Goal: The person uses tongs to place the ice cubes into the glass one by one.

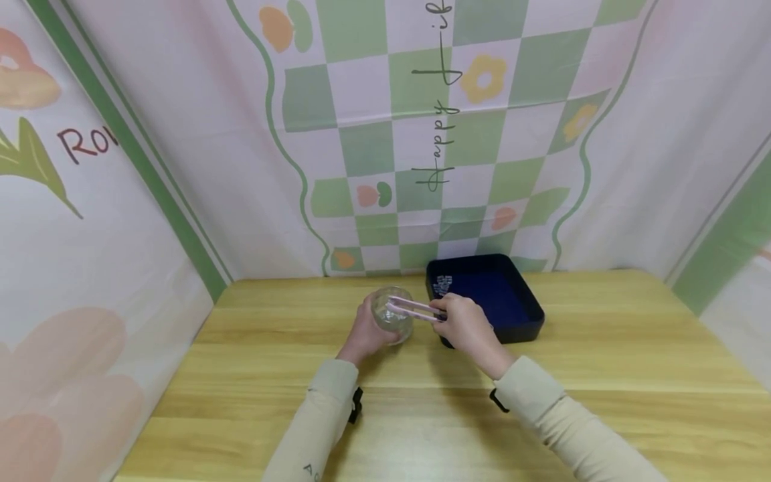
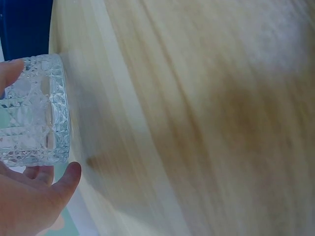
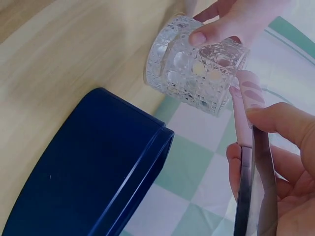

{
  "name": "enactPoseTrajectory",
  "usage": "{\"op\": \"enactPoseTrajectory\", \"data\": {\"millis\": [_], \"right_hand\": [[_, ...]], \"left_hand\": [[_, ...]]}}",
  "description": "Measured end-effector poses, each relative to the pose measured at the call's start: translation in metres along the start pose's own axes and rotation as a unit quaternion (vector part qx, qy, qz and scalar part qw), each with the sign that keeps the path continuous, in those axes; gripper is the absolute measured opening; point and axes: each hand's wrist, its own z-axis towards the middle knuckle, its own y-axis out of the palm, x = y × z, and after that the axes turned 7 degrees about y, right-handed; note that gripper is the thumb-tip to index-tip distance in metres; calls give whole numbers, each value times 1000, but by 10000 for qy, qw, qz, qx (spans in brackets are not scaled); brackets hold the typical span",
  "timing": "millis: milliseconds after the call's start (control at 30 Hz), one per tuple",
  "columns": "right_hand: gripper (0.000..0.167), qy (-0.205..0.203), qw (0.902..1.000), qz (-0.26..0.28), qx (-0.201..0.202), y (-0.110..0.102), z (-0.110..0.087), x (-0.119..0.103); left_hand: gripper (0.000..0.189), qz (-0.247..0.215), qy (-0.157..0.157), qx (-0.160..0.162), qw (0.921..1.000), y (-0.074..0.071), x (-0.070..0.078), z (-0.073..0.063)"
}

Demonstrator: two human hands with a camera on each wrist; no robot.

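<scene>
My left hand [image 1: 369,331] grips a clear glass tumbler [image 1: 394,331] with a cut pattern, fingers and thumb around its side. The patterned wall of the tumbler fills the left edge of the left wrist view, its base close to the tabletop. In my right hand [image 1: 470,325] is a pair of tongs [image 3: 244,169] with pink tips and dark metal arms, pinched between thumb and fingers. The pink ends reach over the tumbler's mouth from the right. Whether the tips hold anything I cannot tell.
A dark blue square box [image 1: 525,333] with an open top stands right of the tumbler, partly behind my right hand. Small pale marks show inside its left side. The wooden table [image 1: 271,375] meets a printed cloth backdrop [image 1: 361,73] at the back.
</scene>
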Motion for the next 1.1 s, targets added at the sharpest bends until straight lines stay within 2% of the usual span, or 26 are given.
{"op": "enactPoseTrajectory", "data": {"millis": [467, 700, 867, 1100], "right_hand": [[27, -20, 10000, -30, -20, 1, 0, 0], [27, -10, 10000, 1, 17, 0, 0, 0], [28, 20, 9999, 108, 121, -8, 2, 1], [33, 86, 9992, 83, 384, -30, 11, 12]], "left_hand": [[102, 38, -85, -11, 10000, 0, 0, 1], [102, -81, 4, 26, 10000, -1, -1, 1], [102, -89, -17, 31, 10000, -1, 0, 1], [103, -18, -48, 22, 10000, 0, -1, 2]]}}
